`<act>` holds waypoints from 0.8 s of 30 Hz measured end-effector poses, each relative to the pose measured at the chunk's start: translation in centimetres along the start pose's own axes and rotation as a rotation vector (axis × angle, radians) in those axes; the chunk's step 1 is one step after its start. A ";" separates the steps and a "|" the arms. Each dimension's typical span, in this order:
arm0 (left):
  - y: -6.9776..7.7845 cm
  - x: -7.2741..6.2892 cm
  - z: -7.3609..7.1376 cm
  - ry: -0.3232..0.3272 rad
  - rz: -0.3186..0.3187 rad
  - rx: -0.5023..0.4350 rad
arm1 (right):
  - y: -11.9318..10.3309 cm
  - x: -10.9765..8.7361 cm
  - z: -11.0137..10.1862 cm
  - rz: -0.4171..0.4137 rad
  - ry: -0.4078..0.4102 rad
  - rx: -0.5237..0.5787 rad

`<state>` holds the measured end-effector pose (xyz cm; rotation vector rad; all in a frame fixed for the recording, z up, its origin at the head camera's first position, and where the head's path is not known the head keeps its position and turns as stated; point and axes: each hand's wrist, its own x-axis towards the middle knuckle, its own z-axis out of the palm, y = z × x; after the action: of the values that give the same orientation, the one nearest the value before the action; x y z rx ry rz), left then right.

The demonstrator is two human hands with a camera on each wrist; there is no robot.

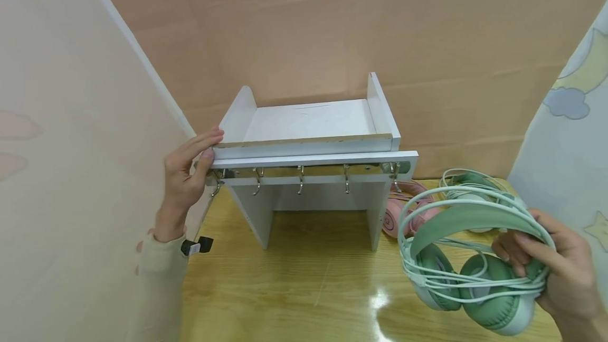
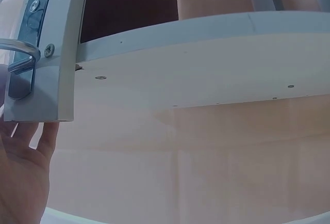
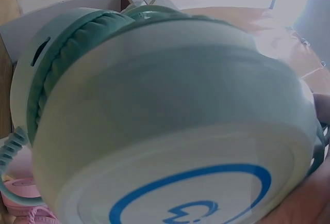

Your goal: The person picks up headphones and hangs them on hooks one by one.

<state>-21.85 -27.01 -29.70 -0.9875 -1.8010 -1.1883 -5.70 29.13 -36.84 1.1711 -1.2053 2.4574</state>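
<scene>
A white hook rail point(image 1: 313, 160) with several metal hooks runs along the front of a small white shelf unit point(image 1: 313, 120). At its left end my left hand point(image 1: 182, 178) grips the rail, thumb in front and fingers reaching over behind. In the left wrist view the fingers pass behind the rail's end point(image 2: 38, 79). My right hand point(image 1: 565, 263) holds a pair of green headphones point(image 1: 475, 220) by the band's right side, well right of the rail. Their pale cable is looped around them. One ear cup point(image 3: 170, 95) fills much of the right wrist view.
Pink headphones point(image 1: 396, 212) lie on the wooden table point(image 1: 294, 289) beside the unit's right leg. Another green pair point(image 1: 475, 181) lies behind the held one. A brown-covered wall point(image 1: 332, 25) stands behind, with pale curtains point(image 1: 71, 120) at the left.
</scene>
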 end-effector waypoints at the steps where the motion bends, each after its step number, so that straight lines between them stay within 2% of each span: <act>1: 0.0 0.0 0.1 0.000 0.000 -0.005 | 0.0 0.1 0.1 -0.007 -0.001 0.002; 15: -0.3 0.3 0.5 -0.015 -0.017 -0.020 | 1.4 1.0 1.7 -0.077 -0.048 0.083; 24: -0.1 0.5 0.6 -0.020 -0.030 -0.014 | 2.5 1.4 2.2 -0.075 -0.050 0.087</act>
<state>-22.26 -26.44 -29.51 -0.9864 -1.8321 -1.2147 -6.54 25.65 -36.50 1.2833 -1.0556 2.4612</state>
